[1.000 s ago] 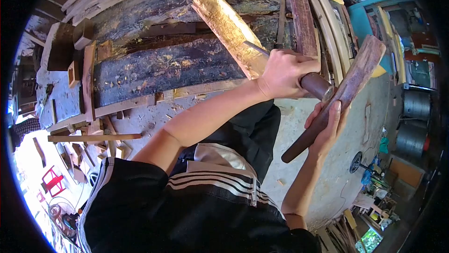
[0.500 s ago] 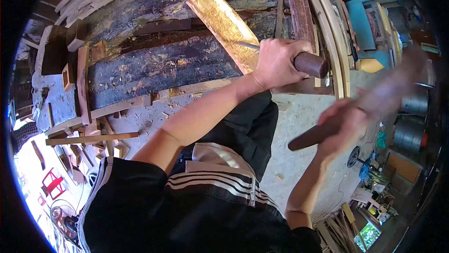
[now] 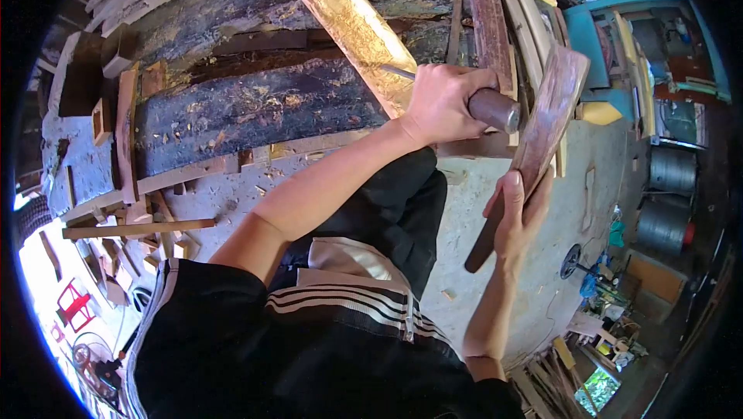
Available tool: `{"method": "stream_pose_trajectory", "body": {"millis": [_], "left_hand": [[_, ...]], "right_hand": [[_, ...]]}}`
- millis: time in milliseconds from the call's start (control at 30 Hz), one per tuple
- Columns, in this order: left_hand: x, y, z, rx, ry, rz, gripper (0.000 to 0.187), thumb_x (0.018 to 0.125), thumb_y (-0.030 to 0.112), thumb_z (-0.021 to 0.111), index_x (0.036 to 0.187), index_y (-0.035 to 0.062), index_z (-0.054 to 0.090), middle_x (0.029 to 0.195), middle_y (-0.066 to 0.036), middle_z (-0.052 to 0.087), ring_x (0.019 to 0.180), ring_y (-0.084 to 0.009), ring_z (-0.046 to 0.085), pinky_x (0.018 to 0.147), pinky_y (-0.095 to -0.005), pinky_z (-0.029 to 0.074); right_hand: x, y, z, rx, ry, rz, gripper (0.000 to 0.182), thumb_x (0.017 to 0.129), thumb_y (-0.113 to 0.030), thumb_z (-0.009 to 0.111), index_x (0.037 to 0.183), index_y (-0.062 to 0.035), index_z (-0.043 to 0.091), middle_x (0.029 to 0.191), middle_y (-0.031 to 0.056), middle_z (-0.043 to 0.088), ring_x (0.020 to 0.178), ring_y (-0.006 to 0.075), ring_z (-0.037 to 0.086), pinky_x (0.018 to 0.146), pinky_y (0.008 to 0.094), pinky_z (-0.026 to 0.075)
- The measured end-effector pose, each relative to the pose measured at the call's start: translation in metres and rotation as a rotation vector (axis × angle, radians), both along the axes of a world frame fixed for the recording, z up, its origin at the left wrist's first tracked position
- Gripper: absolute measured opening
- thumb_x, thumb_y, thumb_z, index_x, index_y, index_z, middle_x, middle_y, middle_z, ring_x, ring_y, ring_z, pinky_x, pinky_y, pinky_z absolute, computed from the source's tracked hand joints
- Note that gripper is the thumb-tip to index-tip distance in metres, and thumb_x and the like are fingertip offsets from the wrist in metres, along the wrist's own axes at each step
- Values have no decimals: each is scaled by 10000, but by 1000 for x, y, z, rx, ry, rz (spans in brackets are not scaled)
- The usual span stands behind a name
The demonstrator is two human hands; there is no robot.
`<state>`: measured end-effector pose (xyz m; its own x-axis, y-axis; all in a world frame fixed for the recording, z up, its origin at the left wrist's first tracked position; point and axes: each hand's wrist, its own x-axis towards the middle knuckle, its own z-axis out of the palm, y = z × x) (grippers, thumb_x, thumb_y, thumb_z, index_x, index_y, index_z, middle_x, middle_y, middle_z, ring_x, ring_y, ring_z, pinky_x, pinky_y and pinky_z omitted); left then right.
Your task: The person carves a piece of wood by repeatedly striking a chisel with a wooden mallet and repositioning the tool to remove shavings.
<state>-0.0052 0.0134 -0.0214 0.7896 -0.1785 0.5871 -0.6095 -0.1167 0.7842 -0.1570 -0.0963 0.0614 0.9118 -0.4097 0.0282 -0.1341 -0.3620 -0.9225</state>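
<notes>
My left hand (image 3: 443, 106) is closed around the brown handle of a chisel (image 3: 494, 111). The chisel's thin metal blade points left, its tip over a long pale wooden workpiece (image 3: 357, 24) that lies slantwise on the bench. My right hand (image 3: 517, 214) grips a flat wooden mallet (image 3: 551, 113) by its narrow lower end. The mallet's wide part stands just right of the butt of the chisel handle. Part of the workpiece's near end is hidden behind my left hand and wrist.
The dark, scarred workbench (image 3: 255, 121) spans the view ahead, with a reddish wood strip (image 3: 489, 28) beside the workpiece. Wood blocks (image 3: 118, 51) sit at its left end. Offcuts (image 3: 139, 228) lie on the floor (image 3: 387, 283) at left, and metal drums (image 3: 672, 169) stand at right.
The mallet has swung left from the far right, where it was blurred, to beside the chisel's butt. My left hand keeps the chisel on the workpiece; the whole view has shifted slightly.
</notes>
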Motion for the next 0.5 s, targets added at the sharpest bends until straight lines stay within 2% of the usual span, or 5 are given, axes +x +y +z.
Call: {"method": "stream_pose_trajectory", "body": {"millis": [33,267,333,400,500], "left_hand": [[2,0,1,-48,21,5,233,621,264,784,804,172,673,683,-85,673,633,-331,666,565,-437,514],[1,4,13,-79,48,44,203,634,256,779,780,164,672,658,-112,661,621,-348,658,565,-439,515],[1,3,10,1,27,56,191,648,251,772,788,162,676,664,-111,665,625,-351,660,564,-439,516],[1,0,9,-39,42,51,187,655,253,769,792,162,680,661,-109,664,624,-350,661,563,-442,514],[4,3,9,-1,75,43,178,652,258,770,792,180,693,664,-106,668,627,-346,665,573,-447,515]], "right_hand": [[-3,-1,-2,18,5,-1,381,995,-312,623,1152,-5,461,738,46,528,494,97,499,442,253,427],[-9,-3,-14,77,31,-10,386,1004,-337,598,1146,-5,465,721,39,522,483,102,495,438,257,424],[-7,-1,-13,52,44,46,410,1019,-332,552,1276,-26,459,695,39,530,465,110,513,414,241,403],[-4,3,-4,52,9,39,411,1024,-335,529,1286,-27,451,694,47,533,456,120,506,409,245,400],[3,6,25,258,-289,-44,561,957,-275,617,1375,30,401,766,90,551,520,139,536,463,263,450]]}}
